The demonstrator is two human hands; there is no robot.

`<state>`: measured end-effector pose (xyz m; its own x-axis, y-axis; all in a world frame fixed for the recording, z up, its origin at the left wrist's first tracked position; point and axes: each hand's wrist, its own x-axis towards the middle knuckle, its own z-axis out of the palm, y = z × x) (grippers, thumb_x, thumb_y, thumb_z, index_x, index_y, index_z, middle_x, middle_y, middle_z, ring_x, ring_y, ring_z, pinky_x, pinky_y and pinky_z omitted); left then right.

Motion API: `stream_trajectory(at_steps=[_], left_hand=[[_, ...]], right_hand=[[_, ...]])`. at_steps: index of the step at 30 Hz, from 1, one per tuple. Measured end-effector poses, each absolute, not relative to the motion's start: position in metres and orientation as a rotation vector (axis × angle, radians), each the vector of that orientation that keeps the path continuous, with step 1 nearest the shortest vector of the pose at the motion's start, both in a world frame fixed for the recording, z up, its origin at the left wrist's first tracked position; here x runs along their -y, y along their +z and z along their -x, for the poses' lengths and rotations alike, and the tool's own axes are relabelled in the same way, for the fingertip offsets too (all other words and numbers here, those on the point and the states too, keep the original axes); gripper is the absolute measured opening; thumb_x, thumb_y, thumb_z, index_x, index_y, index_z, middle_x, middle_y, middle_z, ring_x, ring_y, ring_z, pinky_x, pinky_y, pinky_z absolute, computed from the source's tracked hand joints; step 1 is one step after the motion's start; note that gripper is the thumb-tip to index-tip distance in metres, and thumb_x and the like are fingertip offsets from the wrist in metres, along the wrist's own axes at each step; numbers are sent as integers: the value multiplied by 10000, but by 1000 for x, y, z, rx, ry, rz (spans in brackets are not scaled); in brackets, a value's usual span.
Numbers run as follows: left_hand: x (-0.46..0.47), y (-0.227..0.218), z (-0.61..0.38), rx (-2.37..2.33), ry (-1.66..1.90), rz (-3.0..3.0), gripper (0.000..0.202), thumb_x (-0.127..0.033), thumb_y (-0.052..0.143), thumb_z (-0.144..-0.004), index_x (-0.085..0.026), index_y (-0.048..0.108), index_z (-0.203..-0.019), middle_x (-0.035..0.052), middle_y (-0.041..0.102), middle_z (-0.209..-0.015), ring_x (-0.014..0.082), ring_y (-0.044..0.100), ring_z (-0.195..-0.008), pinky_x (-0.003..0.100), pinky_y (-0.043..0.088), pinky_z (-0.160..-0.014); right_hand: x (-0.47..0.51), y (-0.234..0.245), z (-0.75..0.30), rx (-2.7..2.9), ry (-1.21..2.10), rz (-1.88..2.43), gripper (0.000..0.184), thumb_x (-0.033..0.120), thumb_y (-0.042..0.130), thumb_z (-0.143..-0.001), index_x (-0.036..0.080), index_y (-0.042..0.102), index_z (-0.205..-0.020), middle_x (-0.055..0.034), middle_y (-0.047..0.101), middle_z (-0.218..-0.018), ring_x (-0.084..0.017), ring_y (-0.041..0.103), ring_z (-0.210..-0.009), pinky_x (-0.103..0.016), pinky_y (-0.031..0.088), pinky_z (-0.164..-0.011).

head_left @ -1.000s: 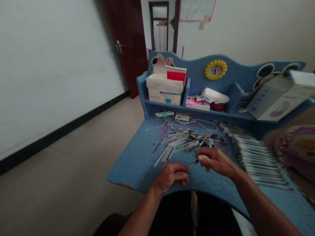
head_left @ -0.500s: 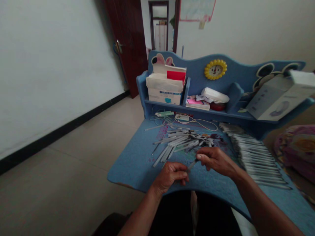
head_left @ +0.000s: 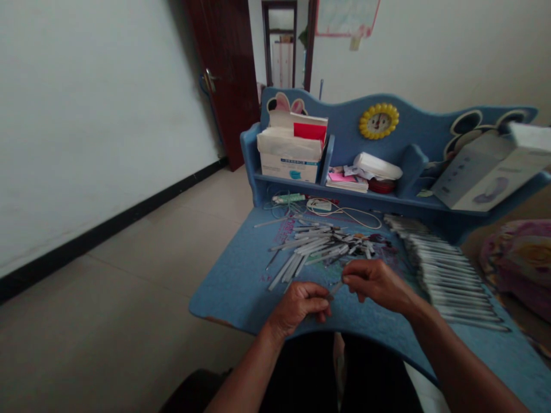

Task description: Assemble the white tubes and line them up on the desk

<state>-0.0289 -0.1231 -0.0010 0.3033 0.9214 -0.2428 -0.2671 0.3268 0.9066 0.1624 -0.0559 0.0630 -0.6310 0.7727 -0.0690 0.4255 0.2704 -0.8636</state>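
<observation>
My left hand (head_left: 299, 307) is closed on the lower end of a slim, greyish see-through pen (head_left: 336, 289) over the near part of the blue desk (head_left: 228, 287). At the pen's upper end, the thumb and fingers of my right hand (head_left: 373, 284) are pinched together. What the fingertips cover there is hidden. Just beyond both hands lies a loose pile of pale pen barrels (head_left: 307, 246), with small dark parts at its right side. To the right, many similar pens (head_left: 451, 281) lie side by side in a long row, dark tips pointing right.
A blue shelf (head_left: 284, 184) along the desk's back bears a white carton (head_left: 288, 163), papers (head_left: 346, 182), a yellow flower-shaped clock (head_left: 379, 121) and a tilted white box (head_left: 477, 172). A looped pale cord (head_left: 357, 217) lies below it. The desk's rounded edge is close to my lap.
My right hand's fingers have shifted slightly at the pen's upper end, and its thumb is tucked in more. The left hand keeps its hold. The view has moved very slightly.
</observation>
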Motion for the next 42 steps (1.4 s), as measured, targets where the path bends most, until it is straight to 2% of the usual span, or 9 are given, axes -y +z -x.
stream_trajectory(at_steps=[4,9,11,15,21,27,33,37,42], left_hand=[[123,-1,29,-922,951,-905,150,-219,666,-633,-99,671,-722,36,656,-596,94,544,-449,207,409,-483],[123,-1,29,-920,942,-905,165,-230,671,-634,-97,675,-732,36,655,-601,90,540,-454,205,406,-489],[123,-2,29,-919,941,-895,174,-230,677,-629,-97,673,-742,35,655,-598,92,541,-449,206,403,-484],[123,-2,29,-921,948,-888,158,-215,670,-637,-100,671,-745,34,656,-602,93,544,-446,209,406,-488],[123,-1,28,-911,941,-916,116,-195,641,-655,-98,669,-712,30,648,-600,85,539,-452,195,401,-483],[123,-1,28,-922,958,-907,136,-207,649,-652,-99,671,-733,33,654,-609,89,542,-452,200,406,-486],[123,-1,28,-910,944,-910,131,-203,651,-652,-99,671,-729,32,653,-611,87,543,-457,195,406,-485],[123,-2,27,-928,956,-897,151,-205,667,-630,-100,663,-738,26,651,-593,89,540,-443,200,404,-478],[123,-4,25,-982,977,-864,194,-192,705,-577,-106,652,-743,11,640,-581,90,535,-448,207,400,-479]], right_hand=[[56,61,-160,2221,1141,1182,421,439,448,-853,165,475,-535,35,471,-461,-67,463,-371,-175,325,-363],[55,62,-162,2166,1258,1085,272,402,498,-829,155,587,-763,27,537,-567,-84,520,-438,-186,389,-411],[55,62,-162,2174,1274,1106,260,383,517,-816,154,577,-711,29,533,-550,-81,511,-421,-185,382,-401],[57,61,-160,2158,1180,1224,440,455,433,-854,160,484,-533,31,485,-454,-67,461,-347,-178,326,-349],[57,59,-162,2078,1349,1094,261,396,527,-809,147,583,-753,32,543,-553,-76,512,-412,-180,378,-392],[57,58,-160,2105,1260,1170,428,452,430,-858,155,499,-559,29,498,-472,-66,479,-368,-179,346,-369],[56,57,-163,2051,1382,1102,281,412,519,-808,141,592,-790,28,546,-558,-79,511,-413,-190,375,-393],[59,56,-157,2074,1333,1122,272,346,493,-819,152,546,-636,34,521,-520,-70,497,-406,-187,368,-401],[61,55,-152,2072,1250,1195,289,349,491,-813,167,508,-590,40,510,-498,-75,488,-392,-183,364,-380]])
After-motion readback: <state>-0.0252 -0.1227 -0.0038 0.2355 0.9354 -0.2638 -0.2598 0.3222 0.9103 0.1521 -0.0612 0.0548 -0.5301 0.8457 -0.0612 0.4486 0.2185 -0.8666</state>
